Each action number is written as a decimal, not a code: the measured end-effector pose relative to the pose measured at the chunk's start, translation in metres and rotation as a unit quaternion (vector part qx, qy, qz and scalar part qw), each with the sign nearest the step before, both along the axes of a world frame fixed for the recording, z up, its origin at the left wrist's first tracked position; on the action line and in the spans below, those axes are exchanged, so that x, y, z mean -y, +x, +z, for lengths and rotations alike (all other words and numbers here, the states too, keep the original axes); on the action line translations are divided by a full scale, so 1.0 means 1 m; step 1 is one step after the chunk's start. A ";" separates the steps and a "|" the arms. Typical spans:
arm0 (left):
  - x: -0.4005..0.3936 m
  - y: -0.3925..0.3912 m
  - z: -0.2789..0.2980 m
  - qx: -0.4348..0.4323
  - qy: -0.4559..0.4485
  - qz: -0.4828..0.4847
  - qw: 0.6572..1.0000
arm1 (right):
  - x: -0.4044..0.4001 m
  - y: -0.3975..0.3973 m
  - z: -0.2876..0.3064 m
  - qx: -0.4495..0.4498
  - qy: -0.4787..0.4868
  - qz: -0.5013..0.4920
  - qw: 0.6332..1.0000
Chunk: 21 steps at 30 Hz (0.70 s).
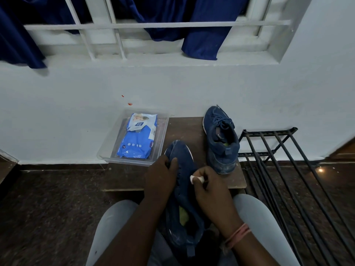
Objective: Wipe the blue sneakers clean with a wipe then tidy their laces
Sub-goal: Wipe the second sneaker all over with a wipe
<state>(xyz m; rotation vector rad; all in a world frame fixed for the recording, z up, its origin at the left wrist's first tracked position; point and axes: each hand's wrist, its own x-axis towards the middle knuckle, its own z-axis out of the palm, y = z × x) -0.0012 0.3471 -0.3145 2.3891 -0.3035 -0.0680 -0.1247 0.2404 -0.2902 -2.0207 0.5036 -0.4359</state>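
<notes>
- Blue fabric sneaker (182, 169) lies across the lap, toe on the low brown wooden bench (184, 129); left hand (160, 176) grips its upper near the toe.
- Right hand (208, 184) pinches a small wadded white wipe (193, 179) against the sneaker's side.
- Second blue laced sneaker (221, 139) stands on the bench, heel visibly dusty.
- Blue wipes packet (137, 139) sits in a clear plastic tray (123, 160).
- Risk, as judged: the tiny wad may slip or smear dirt; a loose left grip would let the sneaker roll off the lap.
</notes>
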 end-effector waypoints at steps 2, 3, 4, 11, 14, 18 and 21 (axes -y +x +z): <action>0.000 -0.001 0.003 -0.013 -0.004 0.011 1.000 | 0.002 -0.004 -0.002 -0.030 0.005 0.015 0.999; 0.001 -0.001 0.005 -0.022 -0.007 0.018 1.000 | 0.003 -0.004 -0.001 -0.058 0.007 0.030 0.998; 0.001 -0.001 0.007 -0.032 -0.009 0.025 0.999 | 0.004 -0.004 0.000 -0.091 0.015 0.049 0.995; 0.005 0.002 0.023 -0.109 -0.036 0.055 0.992 | 0.011 -0.012 0.012 -0.156 0.106 0.197 0.962; 0.007 0.000 0.028 -0.126 -0.050 0.066 0.989 | 0.017 -0.014 0.012 -0.159 0.085 0.216 0.960; 0.003 -0.005 0.032 -0.170 -0.117 0.085 0.975 | 0.005 -0.015 0.011 -0.090 -0.019 0.196 0.976; -0.008 -0.016 0.037 -0.191 -0.166 0.100 0.962 | 0.002 -0.010 0.008 -0.015 -0.067 0.123 0.990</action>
